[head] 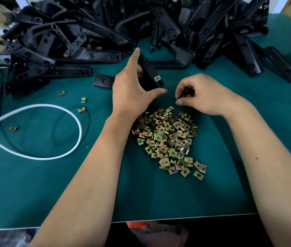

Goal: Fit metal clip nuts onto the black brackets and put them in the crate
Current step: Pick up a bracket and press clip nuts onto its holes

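- We grip a black bracket [149, 72] in our left hand [132, 90], fingers curled round it; one clip nut [156, 78] already sits near its lower end.
- Our right hand [200, 95], just beside the left, is curled, fingertips pinching something small we cannot make out.
- The heap of loose clip nuts [168, 138] lies on the green worktop [52, 184] under both wrists.
- Beyond our hands lies the pile of brackets [105, 32].
- A white cable [78, 125] loops left of our left forearm.

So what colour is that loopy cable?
White: the cable loops on the green table, head view.
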The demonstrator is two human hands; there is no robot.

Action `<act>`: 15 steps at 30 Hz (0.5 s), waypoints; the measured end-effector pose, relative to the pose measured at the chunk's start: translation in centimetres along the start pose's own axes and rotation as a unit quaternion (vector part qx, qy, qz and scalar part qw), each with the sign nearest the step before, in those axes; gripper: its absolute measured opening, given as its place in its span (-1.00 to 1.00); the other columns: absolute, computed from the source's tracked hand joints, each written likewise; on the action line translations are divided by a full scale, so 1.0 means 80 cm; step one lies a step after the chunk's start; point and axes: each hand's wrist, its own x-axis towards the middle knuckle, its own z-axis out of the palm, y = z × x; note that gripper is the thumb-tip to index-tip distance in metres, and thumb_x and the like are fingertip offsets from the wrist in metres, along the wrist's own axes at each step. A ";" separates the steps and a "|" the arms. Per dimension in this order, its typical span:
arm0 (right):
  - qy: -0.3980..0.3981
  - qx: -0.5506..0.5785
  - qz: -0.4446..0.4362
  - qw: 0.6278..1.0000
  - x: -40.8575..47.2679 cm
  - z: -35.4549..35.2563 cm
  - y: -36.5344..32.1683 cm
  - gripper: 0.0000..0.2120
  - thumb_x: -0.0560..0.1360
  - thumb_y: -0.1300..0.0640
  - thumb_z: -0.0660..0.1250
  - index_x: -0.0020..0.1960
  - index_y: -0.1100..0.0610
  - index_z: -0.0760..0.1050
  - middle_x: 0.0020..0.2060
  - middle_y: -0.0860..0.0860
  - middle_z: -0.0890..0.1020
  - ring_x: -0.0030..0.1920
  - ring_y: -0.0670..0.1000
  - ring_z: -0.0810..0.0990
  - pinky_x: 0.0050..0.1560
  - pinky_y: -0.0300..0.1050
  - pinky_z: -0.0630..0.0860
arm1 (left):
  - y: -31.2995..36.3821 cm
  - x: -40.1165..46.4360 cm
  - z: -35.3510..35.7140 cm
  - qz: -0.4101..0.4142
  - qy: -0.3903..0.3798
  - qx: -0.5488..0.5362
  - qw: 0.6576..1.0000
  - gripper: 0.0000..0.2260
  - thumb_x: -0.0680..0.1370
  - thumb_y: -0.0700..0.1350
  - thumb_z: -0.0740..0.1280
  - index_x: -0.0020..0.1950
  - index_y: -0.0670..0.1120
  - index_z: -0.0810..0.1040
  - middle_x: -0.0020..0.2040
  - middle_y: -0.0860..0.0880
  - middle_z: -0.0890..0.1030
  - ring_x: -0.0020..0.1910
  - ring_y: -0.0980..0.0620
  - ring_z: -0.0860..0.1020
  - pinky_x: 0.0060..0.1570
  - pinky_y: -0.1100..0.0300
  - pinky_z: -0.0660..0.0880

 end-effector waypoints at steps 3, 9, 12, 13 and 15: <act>0.071 0.063 0.014 0.995 0.005 0.010 0.000 -0.85 0.52 0.20 0.51 0.05 0.02 0.66 -0.16 -0.02 0.67 -0.12 -0.02 0.63 0.04 -0.10 0.56 | 0.000 0.000 0.000 0.002 -0.002 -0.009 1.000 0.08 0.25 0.23 0.66 0.64 0.01 0.21 0.07 0.12 0.59 0.12 0.13 0.54 0.27 0.15 0.49; 0.168 0.235 0.044 0.956 0.009 0.026 -0.004 -0.93 0.49 0.05 0.55 -0.10 0.03 0.71 -0.34 -0.09 0.69 -0.36 -0.18 0.58 -0.28 -0.33 0.49 | 0.005 -0.003 0.001 0.044 -0.018 -0.041 0.998 0.07 0.25 0.19 0.67 0.63 -0.03 0.24 0.07 0.11 0.62 0.10 0.16 0.57 0.27 0.20 0.50; 0.205 0.350 0.076 0.911 0.008 0.026 -0.006 -0.76 0.54 0.00 0.51 -0.24 0.11 0.65 -0.47 -0.03 0.57 -0.53 -0.13 0.38 -0.47 -0.28 0.32 | 0.008 -0.005 0.001 0.067 -0.032 -0.051 0.996 0.06 0.25 0.16 0.68 0.63 -0.04 0.25 0.09 0.11 0.61 0.13 0.16 0.56 0.29 0.27 0.46; 0.207 0.384 0.080 0.896 0.008 0.025 -0.007 -0.74 0.55 0.01 0.49 -0.25 0.12 0.64 -0.48 -0.01 0.54 -0.54 -0.11 0.33 -0.49 -0.25 0.27 | 0.009 -0.006 0.001 0.075 -0.037 -0.055 0.995 0.06 0.24 0.15 0.68 0.63 -0.04 0.25 0.10 0.11 0.61 0.13 0.17 0.56 0.29 0.30 0.44; 0.198 0.440 0.085 0.872 0.008 0.023 -0.009 -0.79 0.57 0.07 0.48 -0.19 0.15 0.65 -0.46 0.01 0.52 -0.54 -0.09 0.27 -0.48 -0.21 0.21 | 0.011 -0.007 0.002 0.087 -0.049 -0.058 0.993 0.06 0.24 0.14 0.69 0.63 -0.03 0.25 0.12 0.10 0.61 0.15 0.16 0.55 0.29 0.36 0.41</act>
